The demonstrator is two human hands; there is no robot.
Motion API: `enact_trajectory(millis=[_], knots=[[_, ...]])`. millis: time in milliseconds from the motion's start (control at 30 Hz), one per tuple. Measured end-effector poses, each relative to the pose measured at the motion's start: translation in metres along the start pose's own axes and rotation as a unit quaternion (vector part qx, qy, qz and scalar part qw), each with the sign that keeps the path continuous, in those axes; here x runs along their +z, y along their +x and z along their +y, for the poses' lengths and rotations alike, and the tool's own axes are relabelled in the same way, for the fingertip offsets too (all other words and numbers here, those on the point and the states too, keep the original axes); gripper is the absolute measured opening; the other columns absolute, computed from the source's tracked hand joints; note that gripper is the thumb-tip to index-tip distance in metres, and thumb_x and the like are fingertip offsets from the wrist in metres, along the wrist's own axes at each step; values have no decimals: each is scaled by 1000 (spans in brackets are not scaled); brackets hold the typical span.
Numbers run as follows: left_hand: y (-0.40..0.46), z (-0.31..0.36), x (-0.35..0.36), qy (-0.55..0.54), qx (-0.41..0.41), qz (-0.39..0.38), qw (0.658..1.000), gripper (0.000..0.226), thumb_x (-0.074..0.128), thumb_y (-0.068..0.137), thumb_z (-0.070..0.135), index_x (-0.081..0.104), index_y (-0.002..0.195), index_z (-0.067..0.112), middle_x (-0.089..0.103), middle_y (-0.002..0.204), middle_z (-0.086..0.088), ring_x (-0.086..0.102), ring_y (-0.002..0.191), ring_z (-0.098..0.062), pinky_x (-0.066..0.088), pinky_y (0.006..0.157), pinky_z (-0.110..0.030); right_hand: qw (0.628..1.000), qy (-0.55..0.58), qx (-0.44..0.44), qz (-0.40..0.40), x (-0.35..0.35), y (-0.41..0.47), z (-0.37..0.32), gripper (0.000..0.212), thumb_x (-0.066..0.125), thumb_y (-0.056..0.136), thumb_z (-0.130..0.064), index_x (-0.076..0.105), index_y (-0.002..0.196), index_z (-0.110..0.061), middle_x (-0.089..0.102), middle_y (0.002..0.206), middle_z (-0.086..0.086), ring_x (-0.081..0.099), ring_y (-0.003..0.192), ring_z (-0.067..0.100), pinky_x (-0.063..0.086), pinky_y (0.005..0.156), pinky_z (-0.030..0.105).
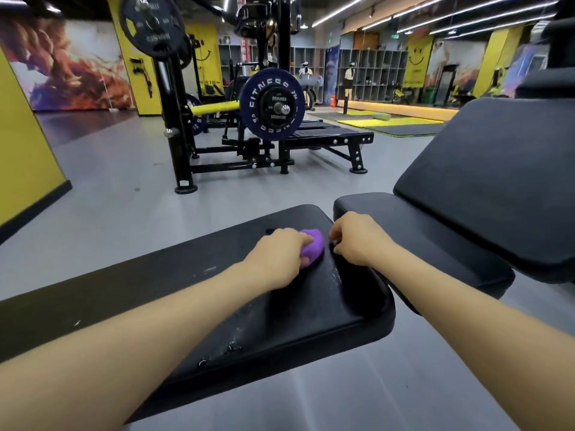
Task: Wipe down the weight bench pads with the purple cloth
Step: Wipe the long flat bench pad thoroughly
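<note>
At 10 o'clock of the view stood a black plate-loaded machine [174,98], its purple weight plate [271,104] near 12. The flat seat pad [217,293] filled the centre. The left hand [277,259] pressed the purple cloth [312,247] onto that pad, fingers curled over the bunched fabric, which sat at the pad's 1 o'clock corner. At 3 o'clock of the cloth, the right hand [354,239] rested near the gap, fingers loosely bent and holding nothing visible. The backrest pad [485,194] rose at 2 o'clock. Judged from this, the seat wipe was underway; streaks near 6 o'clock suggested more passes, then a reach across to the backrest.
</note>
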State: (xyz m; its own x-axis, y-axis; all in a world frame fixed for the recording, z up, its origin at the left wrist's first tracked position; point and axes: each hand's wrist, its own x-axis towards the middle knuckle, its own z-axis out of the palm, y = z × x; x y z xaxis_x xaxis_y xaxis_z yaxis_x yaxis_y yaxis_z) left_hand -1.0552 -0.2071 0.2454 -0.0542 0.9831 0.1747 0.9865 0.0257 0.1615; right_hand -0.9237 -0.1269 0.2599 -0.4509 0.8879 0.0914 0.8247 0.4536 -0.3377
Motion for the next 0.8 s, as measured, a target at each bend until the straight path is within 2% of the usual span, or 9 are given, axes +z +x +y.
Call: enact_trajectory(millis=[67,233,367,433,533,600,667,733,800], knots=[[23,-1,-1,-17,-10,-8,1000,8,51,91,15,48,85,11,55,99,-14,50,88,-31,37,70,-32,1000,8,8,2,-1,1,-1,24,57,83,-6,67,105,-9,67,110,12,62,101,31,53,89,39],[80,-7,4,-46,-64,-1,997,9,50,91,10,55,84,11,58,103,-18,56,97,-35,39,73,-31,1000,23,7,12,-2,-5,-1,22,60,83,-7,67,103,-13,68,109,9,62,102,28,52,91,39],[62,-6,-7,7,-54,-12,998,12,51,91,12,59,100,9,59,109,-15,57,103,-35,43,76,-34,999,28,7,15,0,-8,-5,26,58,84,-8,66,108,-16,66,114,9,61,105,28,51,93,38],[44,-13,-7,18,-12,-30,999,6,53,90,17,56,90,11,58,95,-12,58,99,-35,45,78,-35,1000,23,9,12,0,-7,-5,27,59,83,-8,66,108,-17,66,115,8,61,106,27,51,92,37],[32,-28,5,19,20,-14,1000,24,50,90,12,35,71,16,40,73,-4,56,88,-36,38,67,-33,1000,18,14,14,0,-7,-3,25,61,83,-9,67,106,-17,67,114,8,62,104,27,52,91,37],[41,-35,11,0,10,8,1000,20,46,91,8,36,77,17,39,83,-7,55,91,-36,35,69,-33,999,21,19,21,2,-9,-5,23,62,84,-10,68,105,-15,68,113,7,62,104,27,52,91,36],[56,-35,7,-37,-45,20,998,15,44,90,3,48,83,15,43,92,-12,56,99,-38,40,75,-36,999,21,23,30,2,-11,-8,22,60,85,-8,69,104,-15,67,113,7,62,104,27,51,91,36],[67,-32,2,-67,-106,-2,992,23,42,86,-3,59,99,5,53,107,-21,54,109,-43,44,89,-44,999,18,25,32,3,-12,-11,23,57,85,-6,68,104,-14,66,113,8,62,103,28,52,91,38],[68,-30,-4,-57,-111,-7,992,26,41,85,-5,60,102,2,56,112,-24,56,108,-42,46,88,-42,999,17,26,31,4,-12,-15,23,55,85,-5,68,103,-13,66,112,9,62,102,30,52,90,40]])
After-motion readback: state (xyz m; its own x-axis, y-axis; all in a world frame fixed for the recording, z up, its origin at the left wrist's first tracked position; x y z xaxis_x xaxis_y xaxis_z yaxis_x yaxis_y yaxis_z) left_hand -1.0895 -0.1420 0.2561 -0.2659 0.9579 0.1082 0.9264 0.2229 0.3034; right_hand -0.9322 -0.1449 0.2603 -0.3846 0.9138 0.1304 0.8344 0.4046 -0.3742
